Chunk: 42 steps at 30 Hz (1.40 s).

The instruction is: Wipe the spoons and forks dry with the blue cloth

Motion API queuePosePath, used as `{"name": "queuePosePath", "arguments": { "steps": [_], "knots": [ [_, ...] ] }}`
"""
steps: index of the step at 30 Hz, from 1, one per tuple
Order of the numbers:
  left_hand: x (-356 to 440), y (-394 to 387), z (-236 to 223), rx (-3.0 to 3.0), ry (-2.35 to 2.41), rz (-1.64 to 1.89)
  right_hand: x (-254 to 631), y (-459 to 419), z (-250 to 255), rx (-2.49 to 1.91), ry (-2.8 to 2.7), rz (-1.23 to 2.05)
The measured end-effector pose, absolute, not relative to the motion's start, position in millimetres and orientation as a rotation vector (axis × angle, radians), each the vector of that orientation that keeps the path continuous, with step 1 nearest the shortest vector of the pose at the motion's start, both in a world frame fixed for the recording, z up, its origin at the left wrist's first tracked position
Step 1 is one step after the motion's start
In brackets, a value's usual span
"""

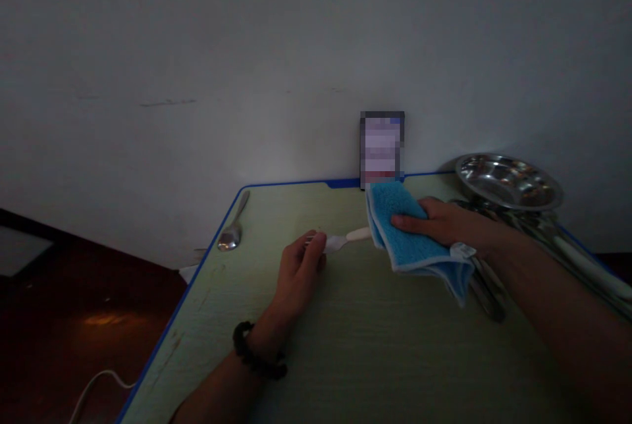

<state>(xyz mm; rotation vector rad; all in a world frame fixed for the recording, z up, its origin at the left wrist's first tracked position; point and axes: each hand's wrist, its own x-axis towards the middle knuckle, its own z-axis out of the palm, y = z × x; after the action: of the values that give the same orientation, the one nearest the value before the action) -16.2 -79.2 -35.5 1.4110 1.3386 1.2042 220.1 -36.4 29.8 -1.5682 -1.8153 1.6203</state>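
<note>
My left hand (300, 272) is closed around the head end of a fork (336, 241), with a bit of the tines showing past the fingers. The fork has a pale handle that points right, and its far end is hidden behind a folded blue cloth (402, 233). My right hand (439, 221) grips that cloth, thumb on top. Whether the cloth touches the fork handle, I cannot tell. Below the cloth, a metal utensil (488, 295) lies on the table, partly covered.
A spoon (231, 234) lies by the left edge of the blue-rimmed table (345, 358). A phone-like device (381, 147) leans on the wall. At the back right, a shiny metal bowl (508, 180) stands beside several utensils (567, 246), partly behind my right forearm.
</note>
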Motion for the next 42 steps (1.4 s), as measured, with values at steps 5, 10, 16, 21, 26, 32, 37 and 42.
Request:
{"name": "queuePosePath", "arguments": {
  "steps": [5,10,16,21,26,32,37,42],
  "knots": [
    [-14,-75,-36,1.286,1.397,1.260,219,-36,36,-1.518,-2.028,1.587],
    [-14,-75,-36,1.262,1.412,1.286,219,-37,38,-1.435,-2.079,1.581],
    [-13,-75,-36,1.208,1.407,1.309,220,-36,36,-1.474,-2.088,1.524],
    [-14,-72,-38,1.097,1.355,1.361,219,-36,36,-1.418,-2.031,1.550],
    [-19,-65,-35,0.786,1.209,1.559,232,-30,37,-1.543,-1.875,1.431],
    [-21,-59,-27,0.664,1.119,1.648,223,-35,26,-1.329,-1.428,1.809],
    [-26,-55,-24,0.590,1.073,1.703,188,-47,1,-1.070,-1.239,2.124],
    [-32,-51,-26,0.574,1.060,1.737,173,-53,-14,-1.267,-1.933,1.638]
  ]
}}
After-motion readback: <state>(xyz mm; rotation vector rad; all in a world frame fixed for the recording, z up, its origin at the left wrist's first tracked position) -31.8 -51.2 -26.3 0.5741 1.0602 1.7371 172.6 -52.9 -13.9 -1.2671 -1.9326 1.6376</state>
